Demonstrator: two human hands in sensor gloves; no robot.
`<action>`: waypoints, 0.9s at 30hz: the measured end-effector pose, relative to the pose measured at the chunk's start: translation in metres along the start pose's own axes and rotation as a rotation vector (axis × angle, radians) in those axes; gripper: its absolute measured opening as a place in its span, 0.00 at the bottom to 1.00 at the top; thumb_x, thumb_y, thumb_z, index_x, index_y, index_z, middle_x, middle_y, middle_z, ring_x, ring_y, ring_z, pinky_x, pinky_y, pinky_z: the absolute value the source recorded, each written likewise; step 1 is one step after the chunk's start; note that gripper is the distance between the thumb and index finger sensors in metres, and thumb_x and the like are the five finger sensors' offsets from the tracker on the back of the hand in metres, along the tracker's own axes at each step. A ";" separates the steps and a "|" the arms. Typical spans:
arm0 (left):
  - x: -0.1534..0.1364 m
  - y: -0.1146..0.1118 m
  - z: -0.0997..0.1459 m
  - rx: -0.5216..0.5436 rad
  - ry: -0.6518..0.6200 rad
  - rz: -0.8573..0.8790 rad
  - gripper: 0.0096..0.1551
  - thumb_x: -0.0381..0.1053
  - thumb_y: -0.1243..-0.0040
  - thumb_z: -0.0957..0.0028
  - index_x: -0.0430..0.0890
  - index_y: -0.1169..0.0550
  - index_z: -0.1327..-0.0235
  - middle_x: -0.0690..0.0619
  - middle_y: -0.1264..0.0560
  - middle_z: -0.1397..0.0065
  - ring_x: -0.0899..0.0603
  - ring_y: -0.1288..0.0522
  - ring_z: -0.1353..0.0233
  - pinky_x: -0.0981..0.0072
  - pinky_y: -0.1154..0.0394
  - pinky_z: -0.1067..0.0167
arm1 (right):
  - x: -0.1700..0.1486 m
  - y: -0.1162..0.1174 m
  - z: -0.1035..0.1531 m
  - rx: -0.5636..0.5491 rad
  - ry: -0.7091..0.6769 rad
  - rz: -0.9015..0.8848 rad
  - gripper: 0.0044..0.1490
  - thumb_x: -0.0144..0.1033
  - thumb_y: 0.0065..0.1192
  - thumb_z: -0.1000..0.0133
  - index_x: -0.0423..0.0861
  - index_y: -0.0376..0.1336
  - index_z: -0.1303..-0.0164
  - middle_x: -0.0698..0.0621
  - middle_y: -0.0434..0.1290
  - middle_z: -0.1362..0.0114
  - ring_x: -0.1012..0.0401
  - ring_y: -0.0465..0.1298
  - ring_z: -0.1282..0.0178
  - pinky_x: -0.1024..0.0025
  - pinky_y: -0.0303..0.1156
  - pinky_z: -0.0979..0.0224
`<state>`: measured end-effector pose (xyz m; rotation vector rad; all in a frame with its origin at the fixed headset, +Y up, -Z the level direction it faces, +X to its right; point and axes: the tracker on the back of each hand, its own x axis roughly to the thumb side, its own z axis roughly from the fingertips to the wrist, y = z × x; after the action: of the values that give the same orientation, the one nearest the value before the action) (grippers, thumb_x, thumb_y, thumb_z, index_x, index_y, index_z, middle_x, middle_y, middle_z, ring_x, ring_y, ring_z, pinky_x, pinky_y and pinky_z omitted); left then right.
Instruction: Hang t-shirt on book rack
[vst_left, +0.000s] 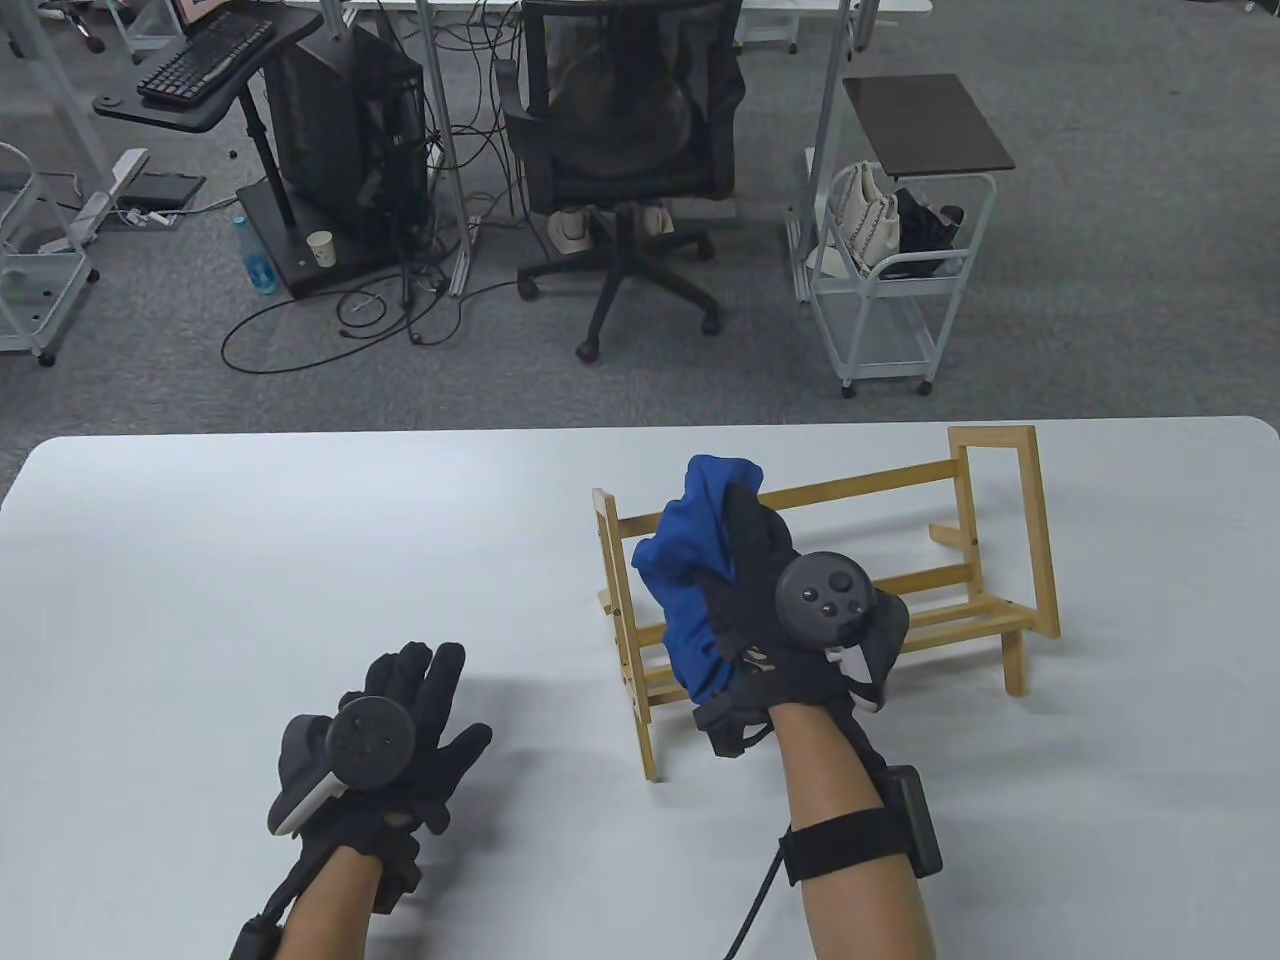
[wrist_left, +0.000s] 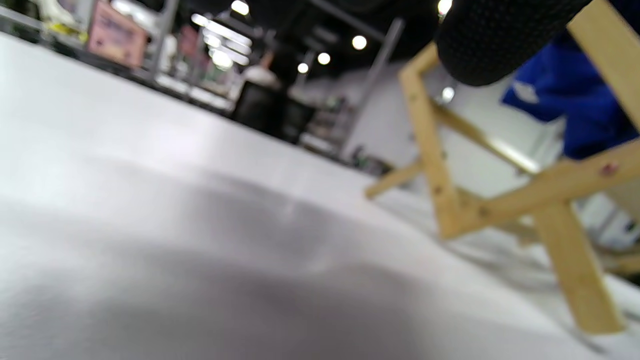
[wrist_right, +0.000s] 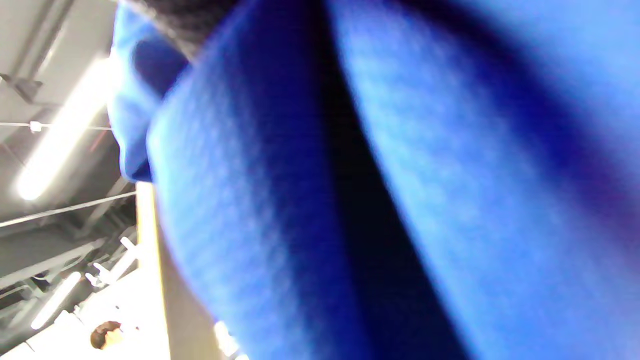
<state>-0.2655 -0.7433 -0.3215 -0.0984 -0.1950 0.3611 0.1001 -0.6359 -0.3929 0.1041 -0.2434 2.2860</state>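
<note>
Blue t-shirt (vst_left: 690, 580) bunching in right hand (vst_left: 775, 610), which is gripping it above wooden rack (vst_left: 985, 590) on table (vst_left: 250, 560). Left hand (vst_left: 385, 745) hovering beside, fingers spreading, holding nothing.

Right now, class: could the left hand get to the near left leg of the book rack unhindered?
Probably yes: only bare table lies between the left hand and the book rack.

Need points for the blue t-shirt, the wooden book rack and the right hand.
blue t-shirt (vst_left: 690, 590), table view, on the bunched cloth hanging left of the glove.
wooden book rack (vst_left: 1040, 540), table view, on the right end frame's upright.
right hand (vst_left: 770, 620), table view, on the glove beside the tracker; it grips the shirt.
</note>
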 end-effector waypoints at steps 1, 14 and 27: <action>-0.001 -0.001 0.000 -0.006 0.008 0.000 0.48 0.74 0.49 0.38 0.62 0.56 0.15 0.41 0.55 0.10 0.28 0.58 0.13 0.25 0.54 0.28 | -0.001 0.001 -0.001 0.001 0.005 0.004 0.48 0.36 0.68 0.37 0.58 0.43 0.15 0.37 0.53 0.16 0.37 0.67 0.26 0.39 0.66 0.28; -0.001 -0.003 -0.001 -0.051 0.028 0.023 0.48 0.74 0.50 0.37 0.62 0.57 0.15 0.40 0.58 0.10 0.28 0.60 0.14 0.25 0.57 0.28 | -0.009 0.026 -0.024 0.055 0.135 0.096 0.48 0.37 0.68 0.37 0.56 0.42 0.15 0.36 0.50 0.16 0.37 0.68 0.27 0.39 0.67 0.30; 0.000 -0.005 -0.002 -0.063 0.025 0.031 0.48 0.74 0.50 0.37 0.62 0.58 0.15 0.40 0.59 0.11 0.28 0.61 0.14 0.26 0.58 0.28 | -0.021 0.039 -0.035 0.137 0.233 0.099 0.49 0.37 0.65 0.35 0.53 0.38 0.14 0.33 0.44 0.15 0.35 0.66 0.27 0.37 0.66 0.30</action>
<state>-0.2635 -0.7479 -0.3225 -0.1686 -0.1803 0.3843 0.0854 -0.6691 -0.4356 -0.1058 0.0298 2.3865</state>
